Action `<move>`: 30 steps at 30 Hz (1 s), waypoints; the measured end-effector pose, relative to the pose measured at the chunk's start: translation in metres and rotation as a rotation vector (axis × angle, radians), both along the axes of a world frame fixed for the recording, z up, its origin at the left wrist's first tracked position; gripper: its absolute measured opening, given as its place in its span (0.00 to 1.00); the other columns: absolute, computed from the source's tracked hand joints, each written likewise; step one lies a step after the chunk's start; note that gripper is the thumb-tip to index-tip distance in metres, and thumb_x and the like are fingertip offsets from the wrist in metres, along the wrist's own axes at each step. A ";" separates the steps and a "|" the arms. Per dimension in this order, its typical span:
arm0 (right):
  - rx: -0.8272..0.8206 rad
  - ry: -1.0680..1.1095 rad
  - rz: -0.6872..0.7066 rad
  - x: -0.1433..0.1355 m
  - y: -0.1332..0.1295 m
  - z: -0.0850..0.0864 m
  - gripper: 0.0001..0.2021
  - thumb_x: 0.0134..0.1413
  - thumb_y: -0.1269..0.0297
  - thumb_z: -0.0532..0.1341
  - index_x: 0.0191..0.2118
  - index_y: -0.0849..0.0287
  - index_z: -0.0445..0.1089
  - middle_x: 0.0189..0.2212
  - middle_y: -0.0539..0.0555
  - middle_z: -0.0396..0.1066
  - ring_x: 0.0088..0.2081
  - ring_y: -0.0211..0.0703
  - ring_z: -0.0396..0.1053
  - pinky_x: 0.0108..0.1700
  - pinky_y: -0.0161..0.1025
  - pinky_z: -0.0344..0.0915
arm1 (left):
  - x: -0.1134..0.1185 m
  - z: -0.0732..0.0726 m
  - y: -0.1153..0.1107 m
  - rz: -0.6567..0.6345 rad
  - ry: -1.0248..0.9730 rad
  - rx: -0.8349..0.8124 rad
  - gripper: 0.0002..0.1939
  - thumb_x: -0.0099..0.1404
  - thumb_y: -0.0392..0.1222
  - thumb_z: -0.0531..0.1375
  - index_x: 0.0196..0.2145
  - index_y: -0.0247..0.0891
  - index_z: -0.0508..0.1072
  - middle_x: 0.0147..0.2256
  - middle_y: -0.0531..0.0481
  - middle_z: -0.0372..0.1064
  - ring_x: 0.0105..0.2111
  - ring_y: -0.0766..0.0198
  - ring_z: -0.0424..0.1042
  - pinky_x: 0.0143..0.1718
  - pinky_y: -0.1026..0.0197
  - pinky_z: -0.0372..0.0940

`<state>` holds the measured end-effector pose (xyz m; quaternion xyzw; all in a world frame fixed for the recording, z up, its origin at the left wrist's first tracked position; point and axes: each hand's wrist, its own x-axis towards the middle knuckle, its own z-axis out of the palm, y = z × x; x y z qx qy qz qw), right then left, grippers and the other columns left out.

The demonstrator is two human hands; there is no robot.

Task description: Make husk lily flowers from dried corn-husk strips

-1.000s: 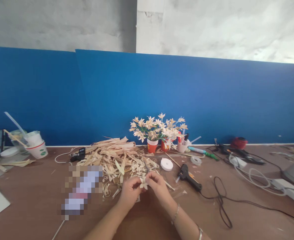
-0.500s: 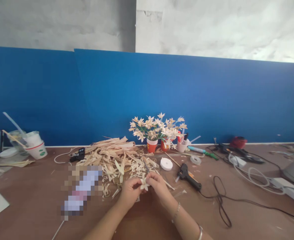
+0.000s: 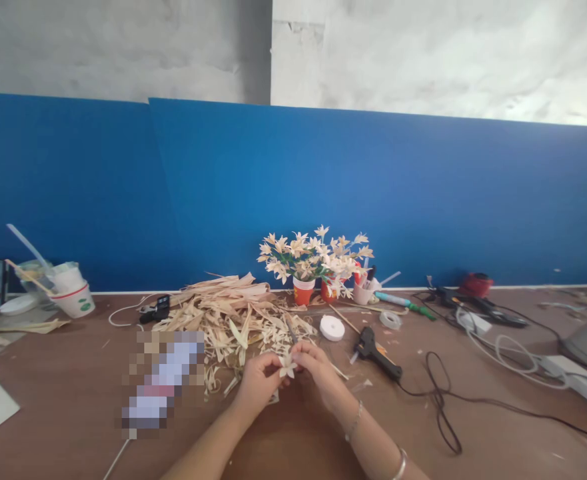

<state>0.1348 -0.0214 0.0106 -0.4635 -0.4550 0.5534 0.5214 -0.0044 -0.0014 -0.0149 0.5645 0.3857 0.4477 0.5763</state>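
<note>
Small pale flower (image 3: 287,365) held between two hands above the brown bench (image 3: 253,447).

Left hand (image 3: 260,381) and right hand (image 3: 316,368) both pinch the flower at its petals, fingertips close together. Bench surface: wood-toned, littered with scraps; a heap of dry husks (image 3: 233,307) lies beyond the hands, a black glue gun (image 3: 379,355) to their right. Behind the bench stands a blue partition (image 3: 293,180); above it, a bare grey wall (image 3: 373,53) shows surface marks.

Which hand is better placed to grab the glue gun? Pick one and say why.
Right, most likely. The glue gun lies on that side, nearer the right hand; the left hand would have to reach past it. Both hands are at the flower, though.
</note>
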 end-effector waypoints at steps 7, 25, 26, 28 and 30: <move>0.005 -0.017 0.055 0.001 0.001 -0.006 0.02 0.37 0.69 0.57 0.20 0.60 0.63 0.16 0.45 0.60 0.21 0.33 0.56 0.25 0.32 0.53 | 0.002 0.002 -0.006 -0.179 -0.019 -0.128 0.13 0.43 0.43 0.68 0.22 0.35 0.68 0.16 0.54 0.69 0.18 0.67 0.67 0.22 0.66 0.62; -0.091 0.181 0.308 0.003 -0.001 -0.017 0.02 0.38 0.71 0.58 0.23 0.60 0.63 0.14 0.44 0.62 0.15 0.32 0.58 0.18 0.30 0.56 | -0.008 0.008 -0.009 -0.441 -0.080 -0.303 0.15 0.44 0.45 0.69 0.23 0.31 0.72 0.21 0.49 0.72 0.17 0.68 0.70 0.19 0.66 0.63; -0.085 0.167 0.316 0.003 -0.001 -0.018 0.02 0.38 0.71 0.58 0.24 0.61 0.63 0.15 0.44 0.62 0.16 0.32 0.58 0.19 0.30 0.55 | -0.008 0.008 -0.010 -0.441 -0.081 -0.304 0.14 0.43 0.44 0.69 0.22 0.31 0.72 0.20 0.49 0.72 0.17 0.68 0.69 0.19 0.66 0.63; -0.074 0.144 0.319 0.004 -0.001 -0.017 0.02 0.38 0.71 0.58 0.24 0.61 0.64 0.15 0.45 0.62 0.16 0.32 0.58 0.20 0.30 0.55 | -0.008 0.008 -0.010 -0.439 -0.079 -0.300 0.14 0.43 0.44 0.69 0.22 0.31 0.72 0.20 0.50 0.72 0.17 0.68 0.69 0.19 0.67 0.63; -0.065 0.129 0.305 0.005 -0.001 -0.014 0.02 0.37 0.70 0.59 0.23 0.61 0.64 0.15 0.45 0.62 0.17 0.32 0.58 0.21 0.30 0.54 | -0.008 0.008 -0.010 -0.425 -0.076 -0.293 0.13 0.43 0.43 0.69 0.21 0.31 0.72 0.19 0.50 0.71 0.17 0.68 0.69 0.19 0.67 0.62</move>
